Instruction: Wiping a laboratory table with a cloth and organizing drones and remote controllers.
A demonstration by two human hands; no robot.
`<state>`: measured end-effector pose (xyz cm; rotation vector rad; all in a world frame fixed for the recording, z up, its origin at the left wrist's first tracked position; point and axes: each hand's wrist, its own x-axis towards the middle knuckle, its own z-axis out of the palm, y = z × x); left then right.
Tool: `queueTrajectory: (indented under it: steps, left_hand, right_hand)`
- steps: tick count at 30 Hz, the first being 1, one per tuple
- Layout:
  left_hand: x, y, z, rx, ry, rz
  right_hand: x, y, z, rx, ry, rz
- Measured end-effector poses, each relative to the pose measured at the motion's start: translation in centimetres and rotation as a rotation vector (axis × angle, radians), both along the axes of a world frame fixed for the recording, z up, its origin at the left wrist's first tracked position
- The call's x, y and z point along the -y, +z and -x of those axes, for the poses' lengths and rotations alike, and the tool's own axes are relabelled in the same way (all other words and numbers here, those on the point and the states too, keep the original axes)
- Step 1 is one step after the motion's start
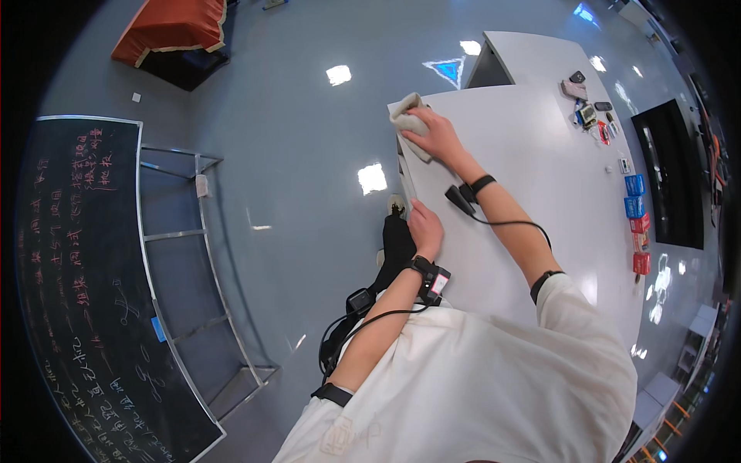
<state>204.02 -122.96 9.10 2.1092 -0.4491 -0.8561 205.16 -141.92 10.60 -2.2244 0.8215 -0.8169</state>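
Note:
My right hand (435,136) is closed around a pale beige cloth (410,122), which is folded and bunched at the far left corner of a white table (521,173). Part of the cloth lies along the table's edge, under and beside my fingers. Closer to my body, my left hand (426,230) is at the same left edge, with its fingers pointing toward the rim. Some of its fingers are hidden, so whether it grips the edge cannot be told. Black straps and cabled devices are on both wrists.
A chalkboard (87,278) with handwriting stands on a metal frame (173,237) at left. Small items (587,113) and blue and red boxes (635,205) line the table's far right side. A red-draped object (173,29) is at upper left, and a dark screen (668,173) at right.

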Motion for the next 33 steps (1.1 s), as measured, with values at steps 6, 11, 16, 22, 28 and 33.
queueTrajectory:
  steps: [6,11,16,22,28,33]
  left_hand:
    - [0.2,0.6,0.3,-0.034,0.022,-0.058]
    - [0.4,0.3,-0.6,0.091,-0.052,-0.204]
    - [2.5,0.8,-2.7,0.179,-0.01,-0.03]
    - [4.6,0.6,-3.2,0.19,0.023,-0.058]
    - [4.4,1.4,-2.8,0.279,-0.017,-0.108]
    - [4.1,1.5,-2.6,0.266,-0.022,-0.105]
  right_hand:
    - [-6.6,1.1,8.7,-0.021,-0.085,-0.03]
    - [-12.1,1.7,13.9,-0.081,-0.196,-0.038]
    - [-13.6,2.0,14.7,-0.041,-0.264,-0.045]
    - [-10.0,1.6,12.4,-0.038,-0.239,0.024]
    - [-1.7,0.7,6.5,0.049,-0.258,0.072]
    - [4.8,0.2,1.5,0.086,-0.276,0.098]
